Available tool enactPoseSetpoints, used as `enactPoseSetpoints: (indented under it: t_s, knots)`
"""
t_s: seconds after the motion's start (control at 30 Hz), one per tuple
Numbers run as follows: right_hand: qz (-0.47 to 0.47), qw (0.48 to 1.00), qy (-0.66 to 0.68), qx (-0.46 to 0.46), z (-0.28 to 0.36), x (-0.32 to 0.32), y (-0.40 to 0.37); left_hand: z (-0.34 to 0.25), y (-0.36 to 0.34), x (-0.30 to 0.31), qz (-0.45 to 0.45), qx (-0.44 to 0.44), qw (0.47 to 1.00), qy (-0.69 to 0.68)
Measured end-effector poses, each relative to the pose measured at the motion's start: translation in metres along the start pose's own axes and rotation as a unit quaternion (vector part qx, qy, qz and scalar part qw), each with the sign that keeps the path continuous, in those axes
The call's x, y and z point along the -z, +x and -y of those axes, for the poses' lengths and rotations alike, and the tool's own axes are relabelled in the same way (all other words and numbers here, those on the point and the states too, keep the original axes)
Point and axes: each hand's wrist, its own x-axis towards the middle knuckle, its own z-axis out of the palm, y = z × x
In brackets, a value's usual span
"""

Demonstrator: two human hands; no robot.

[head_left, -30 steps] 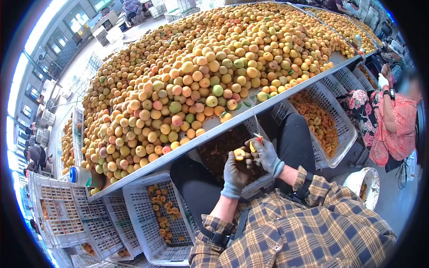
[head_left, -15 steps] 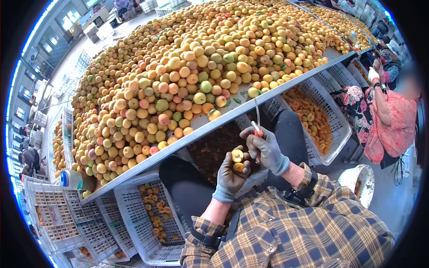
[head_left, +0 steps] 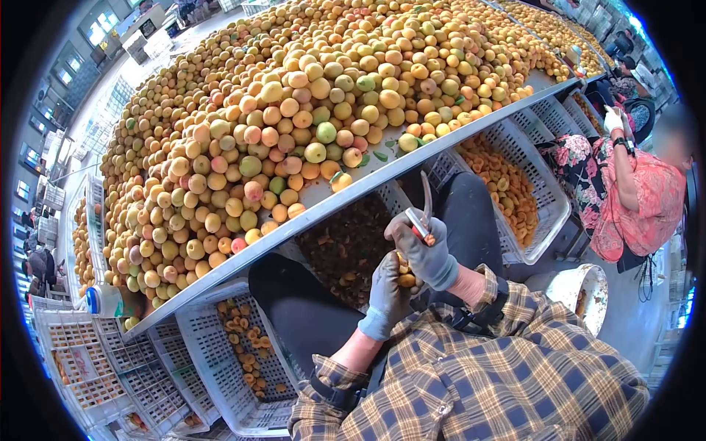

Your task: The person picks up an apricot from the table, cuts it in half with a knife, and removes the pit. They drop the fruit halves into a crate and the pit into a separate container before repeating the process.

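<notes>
My right hand, in a grey glove, is closed around a curved-blade knife whose blade points up and away from me. A bit of orange shows at the fist, by the knife's handle. My left hand, in a dirty glove, grips a cut apricot, partly hidden between the two hands. The hands touch each other above my lap. Beneath them sits a crate of dark scraps. In front, a large heap of whole apricots covers the metal-edged table.
To the left, a white crate holds several apricot halves; another crate on the right is fuller with them. A white bucket stands at right, near a seated co-worker. A blue-lidded jar is at the table's left end.
My hands have come together, and the right fist now covers part of the apricot whose cut face was showing. The knife has turned in my grip. The whole view has shifted slightly.
</notes>
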Motion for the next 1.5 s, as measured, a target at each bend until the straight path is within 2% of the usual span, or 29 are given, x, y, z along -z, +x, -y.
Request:
enactPoseSetpoints:
  t_s: [0.03,0.07,0.13,0.17,0.2,0.27,0.3,0.33,0.4,0.43,0.47,0.53,0.6,0.67,0.7,0.73,0.8,0.93,0.97,1.03,1.07,1.13,1.17,1.2,1.3,1.4,1.43,1.47,1.5]
  knots:
    - [0.015,0.996,-0.061,0.058,-0.007,-0.001,0.001,0.005,0.002,0.005,-0.011,-0.036,0.997,0.066]
    - [0.014,0.997,-0.06,0.056,-0.009,-0.002,0.0,0.012,0.004,0.009,-0.012,-0.035,0.997,0.067]
    - [0.036,0.987,-0.12,0.096,-0.009,-0.007,-0.002,0.017,0.006,0.007,-0.104,-0.078,0.99,0.059]
    - [0.048,0.983,-0.139,0.114,-0.006,-0.008,-0.002,0.022,0.003,0.016,-0.086,-0.19,0.9,0.383]
    - [0.044,0.983,-0.139,0.112,-0.007,-0.009,-0.001,0.028,0.006,0.023,-0.085,-0.186,0.9,0.386]
    - [0.073,0.976,-0.156,0.135,-0.01,-0.011,-0.001,0.043,0.011,0.031,-0.118,-0.215,0.933,0.264]
    - [0.022,0.983,-0.099,0.153,-0.016,-0.014,0.001,0.04,0.013,0.025,-0.133,-0.269,0.905,0.303]
    - [0.009,0.996,-0.063,0.065,-0.015,-0.012,0.003,0.034,0.011,0.022,-0.132,-0.267,0.905,0.305]
    - [-0.028,0.999,0.003,-0.019,-0.021,-0.014,0.002,0.021,0.004,0.015,-0.117,-0.132,0.958,0.226]
    - [-0.03,0.999,0.004,-0.018,-0.021,-0.014,0.002,0.021,0.004,0.02,-0.112,-0.147,0.934,0.305]
    - [0.016,0.998,-0.055,0.036,-0.019,-0.014,0.001,0.024,0.003,0.022,-0.109,-0.146,0.934,0.308]
    - [0.066,0.985,-0.116,0.111,-0.012,-0.017,0.001,0.03,0.003,0.021,-0.116,-0.153,0.972,0.136]
    - [0.096,0.983,-0.129,0.093,-0.013,-0.013,0.001,0.028,0.006,0.02,-0.122,-0.173,0.961,0.175]
    - [-0.029,0.998,0.01,0.061,-0.03,-0.017,0.008,0.023,0.008,0.018,-0.137,-0.154,0.967,0.153]
    - [-0.038,0.984,0.137,-0.108,-0.029,-0.011,0.006,0.017,0.002,0.011,-0.153,-0.117,0.969,0.153]
    - [-0.057,0.955,0.233,-0.176,-0.03,-0.008,0.007,0.015,0.0,0.007,-0.155,-0.115,0.969,0.154]
    - [-0.104,0.933,0.255,-0.234,-0.03,-0.005,0.014,0.011,-0.001,0.002,-0.132,-0.086,0.985,0.07]
    - [-0.205,0.844,0.359,-0.341,-0.036,0.004,0.022,0.007,-0.001,-0.004,-0.123,-0.102,0.982,0.099]
    - [-0.206,0.843,0.361,-0.34,-0.04,0.005,0.021,0.008,-0.001,-0.004,-0.124,-0.101,0.982,0.101]
    - [-0.229,0.77,0.452,-0.388,-0.045,0.004,0.019,0.01,0.001,-0.001,-0.114,-0.146,0.97,0.157]
    - [-0.23,0.769,0.456,-0.386,-0.046,0.003,0.018,0.009,0.0,0.0,-0.113,-0.145,0.97,0.161]
    - [-0.215,0.804,0.412,-0.372,-0.042,0.001,0.021,0.008,0.003,0.0,-0.115,-0.083,0.989,0.046]
    - [-0.205,0.821,0.399,-0.352,-0.04,0.001,0.021,0.009,0.005,0.007,-0.073,-0.051,0.996,-0.017]
    - [-0.207,0.822,0.4,-0.347,-0.033,0.001,0.022,0.007,0.007,0.006,-0.068,-0.05,0.996,-0.014]
    - [-0.146,0.925,0.282,-0.211,-0.019,-0.001,0.018,0.005,0.011,0.002,-0.096,0.008,0.987,-0.129]
    - [-0.105,0.953,0.249,-0.139,-0.026,0.0,0.008,0.006,0.009,0.001,-0.059,-0.024,0.997,-0.04]
    - [-0.094,0.982,0.138,-0.092,-0.023,-0.002,0.007,0.009,0.006,-0.006,-0.146,-0.034,0.988,-0.025]
    - [-0.091,0.984,0.133,-0.074,-0.015,-0.004,0.006,0.009,0.005,-0.008,-0.157,-0.03,0.987,-0.024]
    - [-0.067,0.997,0.001,-0.044,-0.014,-0.006,0.002,0.009,0.005,-0.005,-0.156,-0.021,0.987,-0.025]
